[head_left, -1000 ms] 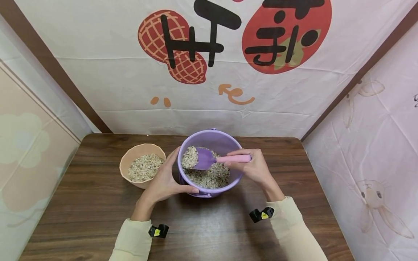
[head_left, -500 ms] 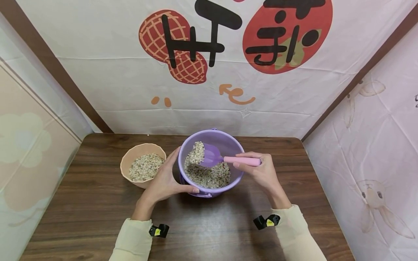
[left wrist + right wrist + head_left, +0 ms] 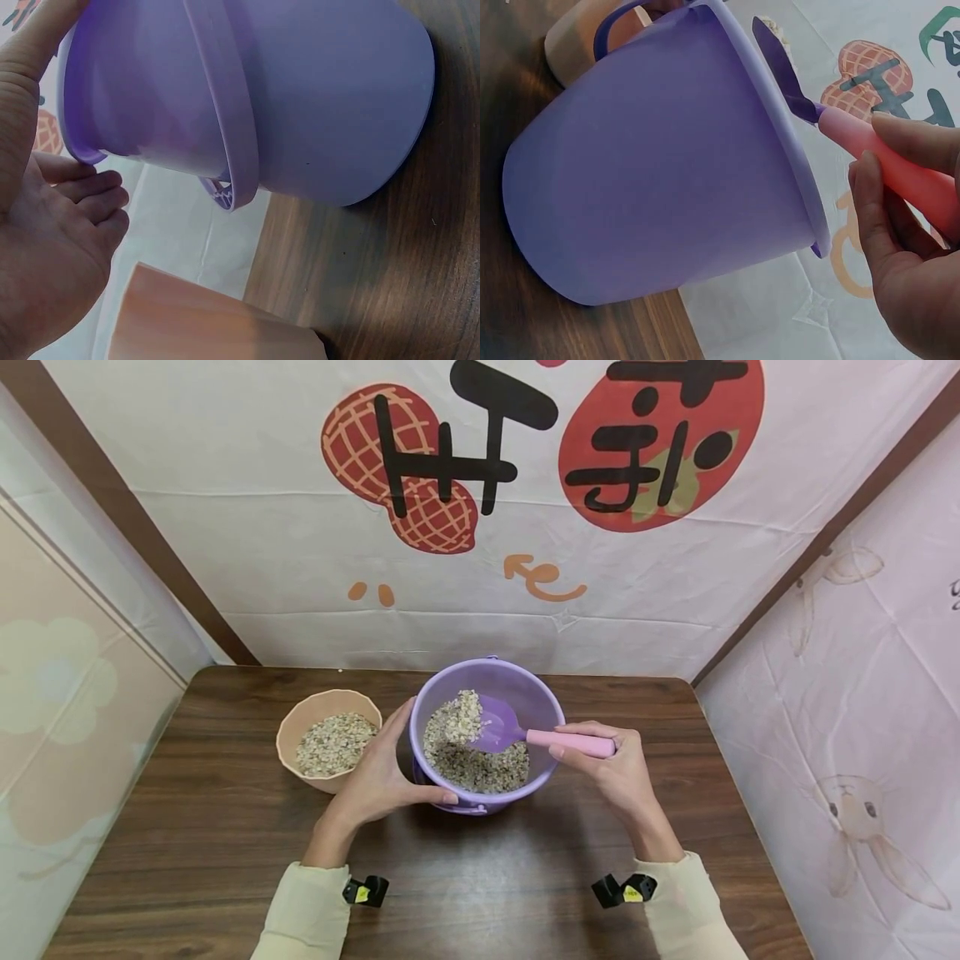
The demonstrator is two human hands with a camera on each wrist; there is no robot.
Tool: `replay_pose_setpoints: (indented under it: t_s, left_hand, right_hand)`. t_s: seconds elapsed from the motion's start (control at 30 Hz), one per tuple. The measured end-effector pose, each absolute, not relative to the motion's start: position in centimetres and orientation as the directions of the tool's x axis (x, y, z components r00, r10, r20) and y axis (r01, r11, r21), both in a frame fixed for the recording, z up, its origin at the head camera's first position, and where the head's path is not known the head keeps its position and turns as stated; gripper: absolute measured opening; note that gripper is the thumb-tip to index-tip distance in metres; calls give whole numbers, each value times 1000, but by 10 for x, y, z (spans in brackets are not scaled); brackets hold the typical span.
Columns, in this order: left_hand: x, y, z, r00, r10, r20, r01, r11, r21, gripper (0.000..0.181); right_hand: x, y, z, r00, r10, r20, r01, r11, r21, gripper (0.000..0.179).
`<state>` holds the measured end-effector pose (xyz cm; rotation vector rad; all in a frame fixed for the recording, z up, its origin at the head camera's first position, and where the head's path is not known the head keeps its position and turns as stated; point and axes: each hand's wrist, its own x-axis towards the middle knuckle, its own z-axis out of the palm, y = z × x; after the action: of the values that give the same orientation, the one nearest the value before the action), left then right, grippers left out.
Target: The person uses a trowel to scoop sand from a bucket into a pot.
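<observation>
A purple bucket (image 3: 528, 681) stands on the table, partly filled with oat-like grain (image 3: 480, 772). My left hand (image 3: 378, 781) steadies it by the rim, thumb along the near edge and fingers at the left side; the left wrist view shows fingertips (image 3: 112, 196) right by the rim. My right hand (image 3: 611, 768) grips the pink handle (image 3: 572, 743) of a small toy shovel, thumb and fingers round it. The shovel's purple blade (image 3: 498, 725) hovers over the bucket opening, bearing a heap of flakes (image 3: 463, 714). In the right wrist view the blade (image 3: 776, 64) is above the rim.
Left of the bucket, close to my left hand, is a peach bowl (image 3: 292, 735) holding similar grain. The bucket's carrying handle (image 3: 232, 112) hangs down its side. A printed cloth (image 3: 300, 568) hangs behind the wooden table (image 3: 225, 843).
My right hand has drawn the loaded shovel to the right over the bucket, its heap still on the blade. The left hand, bucket and bowl stay put.
</observation>
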<state>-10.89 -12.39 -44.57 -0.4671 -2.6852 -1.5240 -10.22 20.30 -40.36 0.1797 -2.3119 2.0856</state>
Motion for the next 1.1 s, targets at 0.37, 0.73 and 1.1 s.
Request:
replay_pose_setpoints:
  t_s: [0.37, 0.73, 1.1]
  left_hand:
    - [-104, -131, -444, -970, 214, 118, 212, 494, 844, 145]
    - [-98, -187, -442, -988, -5, 154, 123, 569, 813, 137]
    - [-87, -231, -461, -981, -129, 144, 29, 635, 772, 146]
  right_hand:
    - [-96, 202, -404, -993, -54, 101, -105, 92, -990, 36]
    - [-93, 199, -401, -992, -60, 109, -115, 93, -989, 34]
    - [-92, 193, -399, -993, -64, 95, -99, 74, -992, 37]
